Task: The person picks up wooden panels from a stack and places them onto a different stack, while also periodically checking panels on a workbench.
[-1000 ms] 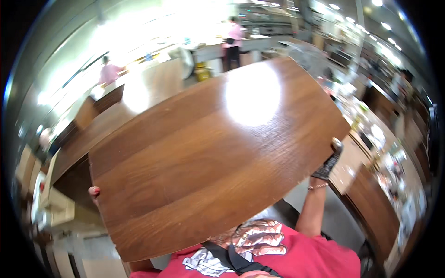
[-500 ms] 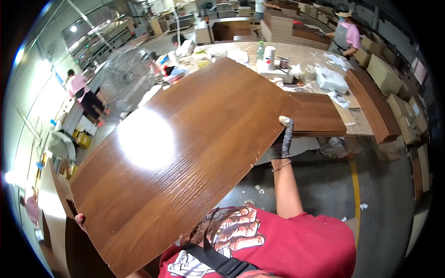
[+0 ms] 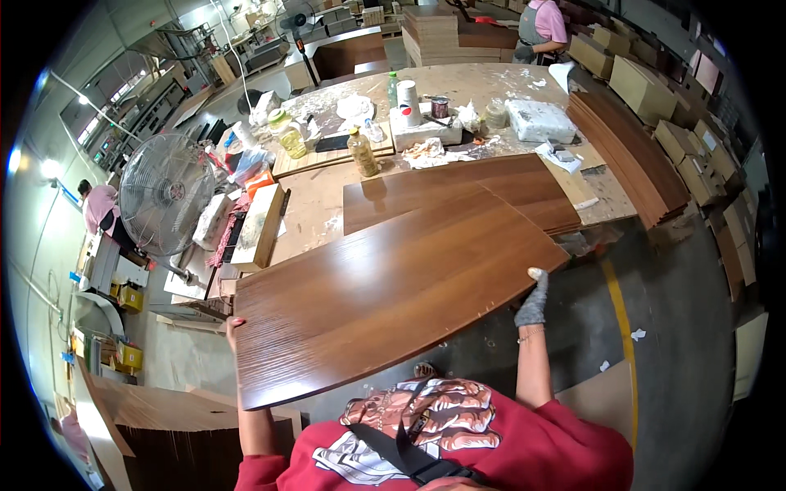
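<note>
Both hands grip a large dark-brown glossy curved-edged wooden panel (image 3: pixel 385 299), bare left hand (image 3: pixel 235 327) on its near-left edge, grey-gloved right hand (image 3: pixel 534 299) on its right edge, the panel's far end over the dusty cluttered workbench (image 3: pixel 327 209).

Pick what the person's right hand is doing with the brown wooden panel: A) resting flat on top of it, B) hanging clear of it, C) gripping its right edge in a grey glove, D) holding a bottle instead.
C: the gloved right hand grips the wooden panel at its right edge.
</note>
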Demonstrator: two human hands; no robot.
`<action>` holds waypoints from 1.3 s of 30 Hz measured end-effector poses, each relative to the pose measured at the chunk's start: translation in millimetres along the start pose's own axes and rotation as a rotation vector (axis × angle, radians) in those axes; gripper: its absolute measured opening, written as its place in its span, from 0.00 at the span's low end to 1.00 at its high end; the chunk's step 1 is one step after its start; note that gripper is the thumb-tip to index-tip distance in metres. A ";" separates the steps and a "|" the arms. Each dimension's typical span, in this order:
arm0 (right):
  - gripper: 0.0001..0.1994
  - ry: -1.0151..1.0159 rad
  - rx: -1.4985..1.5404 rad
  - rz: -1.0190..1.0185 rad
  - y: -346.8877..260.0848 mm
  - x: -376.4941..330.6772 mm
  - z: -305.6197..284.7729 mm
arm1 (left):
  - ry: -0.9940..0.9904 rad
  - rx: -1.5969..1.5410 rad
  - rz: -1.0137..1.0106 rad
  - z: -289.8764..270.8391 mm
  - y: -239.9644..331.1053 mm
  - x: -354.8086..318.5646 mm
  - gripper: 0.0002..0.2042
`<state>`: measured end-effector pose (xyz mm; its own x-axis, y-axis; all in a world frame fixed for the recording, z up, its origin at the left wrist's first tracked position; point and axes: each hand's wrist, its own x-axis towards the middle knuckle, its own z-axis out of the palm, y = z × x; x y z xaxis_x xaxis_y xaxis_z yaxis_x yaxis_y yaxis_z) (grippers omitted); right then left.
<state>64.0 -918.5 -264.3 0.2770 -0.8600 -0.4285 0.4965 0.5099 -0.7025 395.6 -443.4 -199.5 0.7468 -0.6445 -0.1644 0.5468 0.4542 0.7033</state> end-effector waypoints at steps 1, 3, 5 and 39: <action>0.31 -0.037 0.062 -0.006 -5.1 -0.1 -6.1 | 0.003 -0.006 -0.027 -6.5 -6.6 16.6 0.24; 0.31 -0.061 0.073 -0.052 -12.1 4.2 -19.6 | 0.007 -0.002 -0.081 -21.6 -21.4 48.4 0.24; 0.31 0.002 0.065 -0.088 -10.0 13.1 -30.2 | 0.008 -0.011 -0.139 -45.2 -41.4 85.0 0.23; 0.32 0.422 -0.364 -0.081 47.4 107.0 25.0 | -0.037 0.541 0.089 -147.9 -92.9 399.4 0.12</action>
<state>137.7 -986.8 -329.3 -0.1404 -0.8532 -0.5023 0.1659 0.4799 -0.8615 699.0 -652.0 -432.7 0.7618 -0.6440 -0.0702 0.2020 0.1332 0.9703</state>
